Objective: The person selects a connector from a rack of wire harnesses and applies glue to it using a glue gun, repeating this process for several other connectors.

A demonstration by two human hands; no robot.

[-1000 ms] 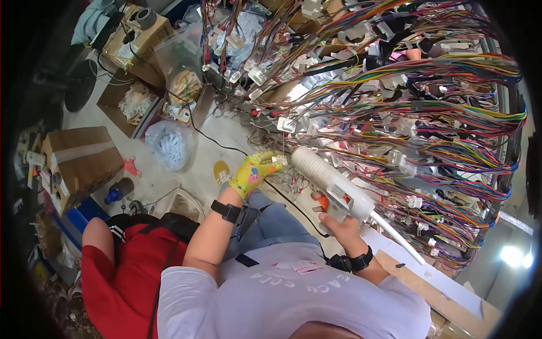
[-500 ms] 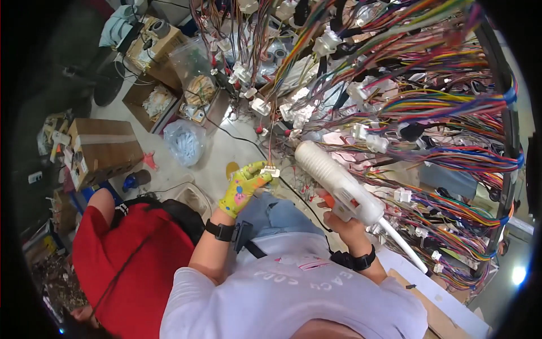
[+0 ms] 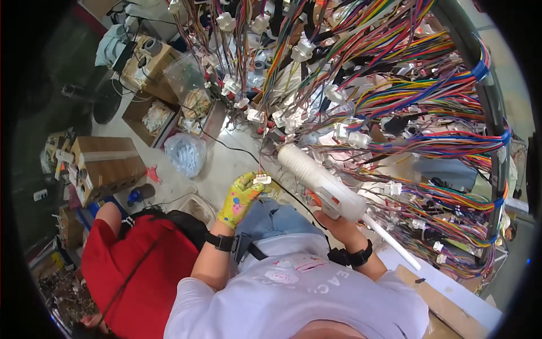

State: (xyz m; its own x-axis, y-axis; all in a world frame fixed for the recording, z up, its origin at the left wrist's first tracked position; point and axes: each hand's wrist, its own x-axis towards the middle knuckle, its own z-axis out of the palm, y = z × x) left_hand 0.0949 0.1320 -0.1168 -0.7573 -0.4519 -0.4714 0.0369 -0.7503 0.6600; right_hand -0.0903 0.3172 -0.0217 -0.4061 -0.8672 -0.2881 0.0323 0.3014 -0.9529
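Observation:
My left hand [image 3: 236,202], in a yellow patterned glove, pinches a small white wire connector [image 3: 262,179] between thumb and fingers. Thin wires rise from the connector toward the hanging bundles. My bare right hand [image 3: 342,230] is wrapped round the handle of a white glue gun [image 3: 339,195]. The gun's ribbed front end points up and left, above and to the right of the connector and apart from it. A long white glue stick [image 3: 395,243] juts from its back end. The handle and trigger are partly hidden by my fingers.
Dense wire bundles [image 3: 418,101] with white connectors hang from a dark curved frame [image 3: 497,124] at the right. A black cable [image 3: 237,148] crosses the middle. Cardboard boxes [image 3: 110,164] and a bag [image 3: 185,153] stand at left. A co-worker in a red shirt [image 3: 141,271] is close by.
The view has shifted, so the wire bundles sit further left and lower. The glue gun's front end is slightly nearer the connector. Both hands keep their holds.

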